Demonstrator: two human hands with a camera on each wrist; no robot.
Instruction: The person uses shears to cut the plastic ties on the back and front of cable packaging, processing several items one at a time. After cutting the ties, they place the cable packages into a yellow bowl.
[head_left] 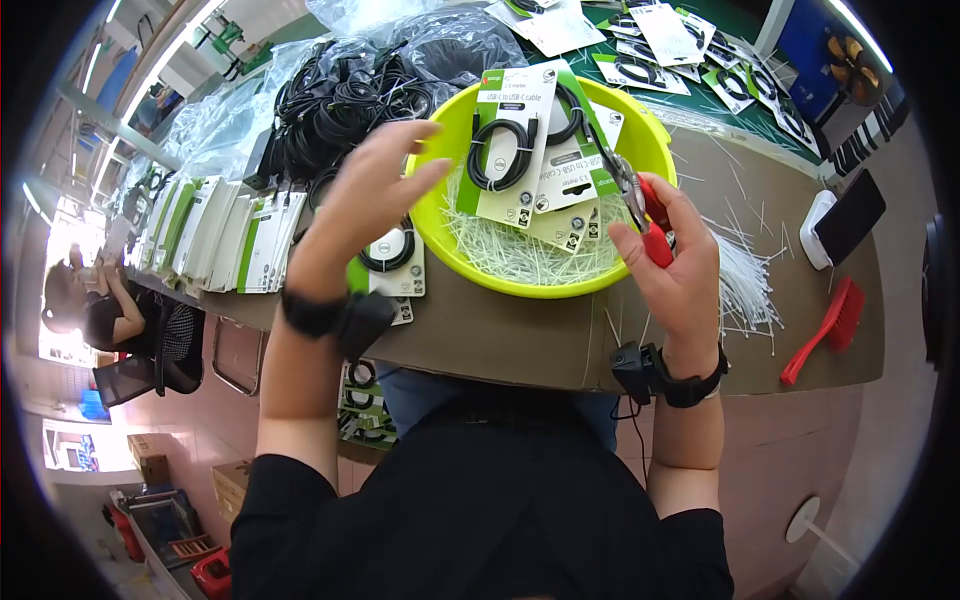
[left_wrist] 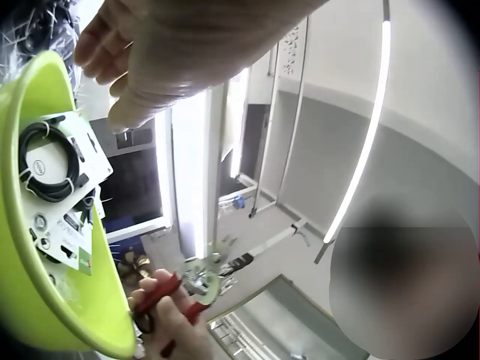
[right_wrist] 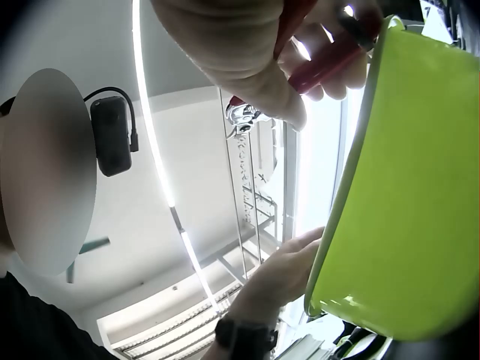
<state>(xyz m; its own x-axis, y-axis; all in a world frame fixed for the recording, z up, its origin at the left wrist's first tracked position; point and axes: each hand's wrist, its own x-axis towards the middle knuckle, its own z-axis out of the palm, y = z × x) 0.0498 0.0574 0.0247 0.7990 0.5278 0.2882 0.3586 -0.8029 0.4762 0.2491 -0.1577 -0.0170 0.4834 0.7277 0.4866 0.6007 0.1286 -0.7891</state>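
A yellow-green basin (head_left: pixel 440 205) stands at the table edge, with thin white plastic strips (head_left: pixel 520 262) in its bottom. On them lie several packaged USB-C cables (head_left: pixel 510 145), black coils tied to white and green cards. My right hand (head_left: pixel 690 275) holds red-handled pliers (head_left: pixel 657 240) at the basin's right rim, their metal head pointing over the cards. The left hand (head_left: pixel 375 185) hovers by the left rim, fingers extended and thumb apart, with nothing in it. Below that hand another carded cable (head_left: pixel 388 250) lies on the table, partly hidden by the forearm.
A row of cards (head_left: pixel 215 240) stands at left, in front of a heap of loose black cables (head_left: pixel 330 110). More carded cables (head_left: pixel 640 70) lie at the back. To the right are a pile of white strips (head_left: pixel 745 285), a red brush (head_left: pixel 828 325) and a phone on a stand (head_left: pixel 845 220).
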